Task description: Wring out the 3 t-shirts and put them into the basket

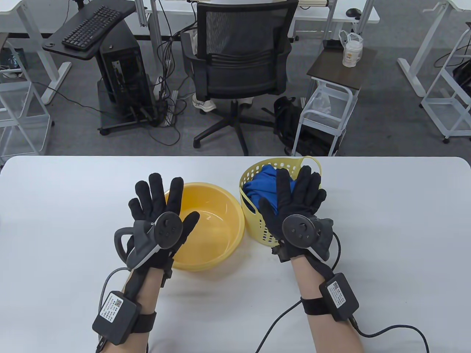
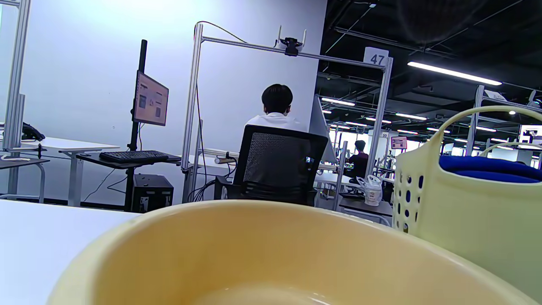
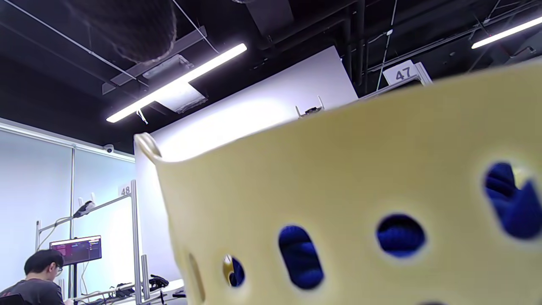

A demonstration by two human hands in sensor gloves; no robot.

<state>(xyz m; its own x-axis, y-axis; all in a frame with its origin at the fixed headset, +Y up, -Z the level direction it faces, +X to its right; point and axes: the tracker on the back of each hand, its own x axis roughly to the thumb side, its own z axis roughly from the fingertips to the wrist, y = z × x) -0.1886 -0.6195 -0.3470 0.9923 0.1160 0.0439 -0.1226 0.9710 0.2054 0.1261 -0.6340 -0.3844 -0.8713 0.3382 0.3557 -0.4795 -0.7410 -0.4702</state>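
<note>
- Both hands, the left hand [image 1: 162,217] and right hand [image 1: 294,206], are held flat with fingers spread; nothing is gripped.
- Blue t-shirts [image 1: 266,184] are seen bundled inside the basket [image 1: 250,176].
- The basin [image 1: 220,235] alongside appears emptied; hands are best withdrawn clear, without the basket being tipped.

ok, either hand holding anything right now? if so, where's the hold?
Nothing held. The left hand is open above the basin, the right hand open in front of the basket with the blue cloth inside.
</note>
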